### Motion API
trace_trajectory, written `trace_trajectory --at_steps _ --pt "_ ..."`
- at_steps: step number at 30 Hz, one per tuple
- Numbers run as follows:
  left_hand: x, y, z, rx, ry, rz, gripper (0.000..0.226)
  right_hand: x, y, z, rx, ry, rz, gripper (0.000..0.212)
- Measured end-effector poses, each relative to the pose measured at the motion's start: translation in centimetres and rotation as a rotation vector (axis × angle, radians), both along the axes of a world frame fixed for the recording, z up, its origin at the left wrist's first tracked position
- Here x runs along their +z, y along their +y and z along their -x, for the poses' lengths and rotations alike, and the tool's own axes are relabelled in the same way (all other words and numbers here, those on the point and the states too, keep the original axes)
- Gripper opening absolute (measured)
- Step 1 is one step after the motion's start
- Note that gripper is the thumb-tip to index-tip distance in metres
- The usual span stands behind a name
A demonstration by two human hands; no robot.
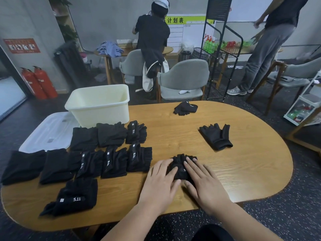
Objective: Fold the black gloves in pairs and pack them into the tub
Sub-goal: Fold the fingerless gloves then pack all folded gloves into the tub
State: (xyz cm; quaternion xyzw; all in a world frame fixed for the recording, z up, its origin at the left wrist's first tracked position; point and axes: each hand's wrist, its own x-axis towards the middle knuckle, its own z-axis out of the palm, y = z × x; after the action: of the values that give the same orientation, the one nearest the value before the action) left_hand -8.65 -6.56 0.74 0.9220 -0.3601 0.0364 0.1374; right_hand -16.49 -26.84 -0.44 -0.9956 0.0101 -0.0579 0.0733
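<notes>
Black knit fabric bunches under both hands. The left hand point(159, 180) and right hand point(206, 183) lie palms down, fingers straight and a little spread, pressing a folded glove bundle point(180, 163) flat against the wooden table point(243, 162) near its front edge. Neither hand pinches anything.

The cream tub point(97, 113) stands at the far left of the table, well apart from the bundle, with rows of finished folds point(113, 164) lying between them.

The likeliest trouble is springback: this knit looks soft and thick, so the fold may open once the pressure comes off. Carrying it to the tub means reaching over those rows, and a trailing wrist could drag 1 askew. The leftmost folds sit close to the table's rim, beside the white lid point(46, 133), and could slide off.

2 lots of loose gloves wait farther out, 1 spread flat point(216, 136) and 1 crumpled point(185, 107).

Hard to judge: whether the pressed bundle holds a full pair (the palms cover most of it), and what lies on the tub's floor, since its near wall blocks the view.
</notes>
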Motion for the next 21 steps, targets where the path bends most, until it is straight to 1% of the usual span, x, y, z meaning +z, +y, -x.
trace_trajectory --at_steps 3,5,7,11,15,21 --pt "0.5 -0.2 0.3 -0.138 0.014 -0.082 0.069 0.3 -0.1 -0.3 0.003 0.063 0.031 0.074" --pt "0.5 -0.4 0.2 -0.195 0.036 -0.145 0.072 0.4 -0.2 -0.4 -0.004 0.075 0.038 0.072" --pt "0.5 -0.5 0.1 -0.199 0.052 -0.189 0.073 0.6 -0.2 -0.3 -0.005 0.057 0.018 0.068" --pt "0.7 -0.6 0.1 -0.205 0.07 -0.213 0.077 0.6 0.1 0.3 0.003 -0.029 0.011 0.065" --pt "0.5 -0.7 -0.1 -0.206 0.069 -0.216 0.079 0.0 -0.1 -0.1 -0.033 0.036 0.013 0.066" --pt "1.0 -1.2 -0.4 -0.193 0.049 -0.219 0.075 0.3 -0.4 -0.8 -0.031 0.035 -0.034 0.066"
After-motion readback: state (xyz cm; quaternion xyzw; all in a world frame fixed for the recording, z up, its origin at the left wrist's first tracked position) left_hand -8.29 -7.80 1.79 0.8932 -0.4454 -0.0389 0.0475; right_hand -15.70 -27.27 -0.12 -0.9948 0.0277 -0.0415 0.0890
